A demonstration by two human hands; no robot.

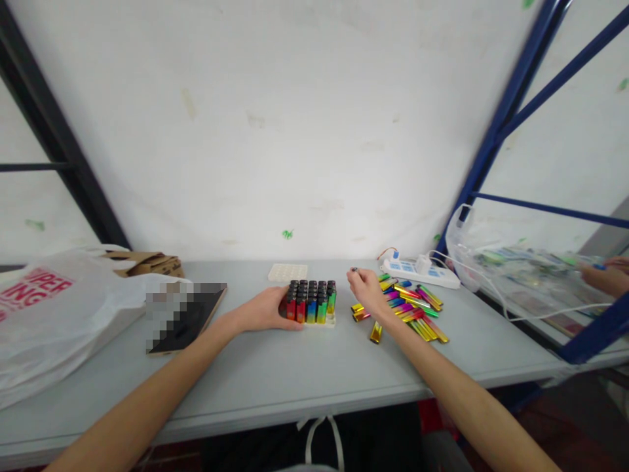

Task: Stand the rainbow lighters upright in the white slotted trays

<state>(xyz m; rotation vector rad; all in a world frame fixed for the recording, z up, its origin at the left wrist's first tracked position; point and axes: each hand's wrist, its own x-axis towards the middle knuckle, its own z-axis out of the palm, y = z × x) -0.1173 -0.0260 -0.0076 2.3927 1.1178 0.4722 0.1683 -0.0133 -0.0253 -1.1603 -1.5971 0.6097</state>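
Note:
Black-topped lighters [311,303] in bright metallic colours stand upright in rows in a white tray [319,324]. My left hand [268,309] holds the left side of this tray, its thumb along the front and its other fingers hidden behind the lighters. To the right of the tray, my right hand [366,288] is raised over the table with its fingers closed. A small dark end, like a lighter's top, shows at its fingertips; the rest is hidden in the hand. Beside and under that wrist lies a loose pile of shiny lighters [413,307], pointing in different directions.
Another white tray [287,273] lies near the wall. A power strip [421,271] with a white cable is behind the pile. At left are a dark tablet-like device [196,321], a white plastic bag [73,308] and cardboard [152,263]. Another person's hand [607,274] shows beyond the blue frame [506,124].

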